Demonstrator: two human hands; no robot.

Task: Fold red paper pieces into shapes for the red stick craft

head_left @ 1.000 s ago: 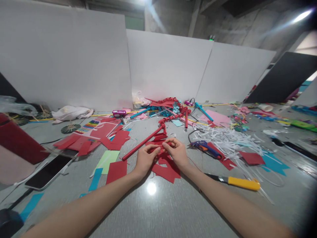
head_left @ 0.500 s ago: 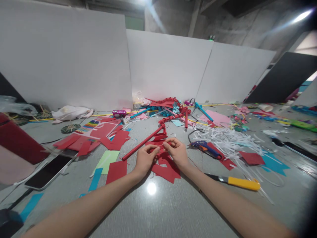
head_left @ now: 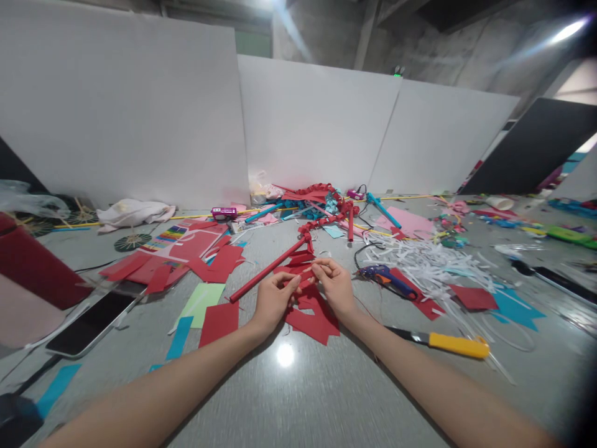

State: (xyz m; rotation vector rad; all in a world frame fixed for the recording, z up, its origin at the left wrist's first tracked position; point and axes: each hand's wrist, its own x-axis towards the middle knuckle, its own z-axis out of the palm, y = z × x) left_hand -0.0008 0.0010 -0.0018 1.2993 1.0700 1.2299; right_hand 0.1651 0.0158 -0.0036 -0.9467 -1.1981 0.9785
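Observation:
My left hand [head_left: 275,297] and my right hand [head_left: 334,286] meet at the middle of the table, each pinching a small piece of red paper [head_left: 305,278] between thumb and fingertips. The fingers partly cover that piece. Beneath and just beyond them lie cut red paper pieces [head_left: 318,318]. A red paper tube [head_left: 268,269] slants away behind my left hand, its far end near a curled red paper chain [head_left: 326,218]. Right of my right hand rests a blue glue gun [head_left: 387,278].
A yellow-handled knife [head_left: 459,345] lies by my right forearm. White paper shreds [head_left: 410,255] spread beyond the glue gun. On the left are a phone [head_left: 97,320], red sheets [head_left: 198,242] and a green paper [head_left: 200,303]. White panels [head_left: 317,124] stand along the back.
My right fingertips have shifted very slightly at the red paper piece. Everything else looks the same.

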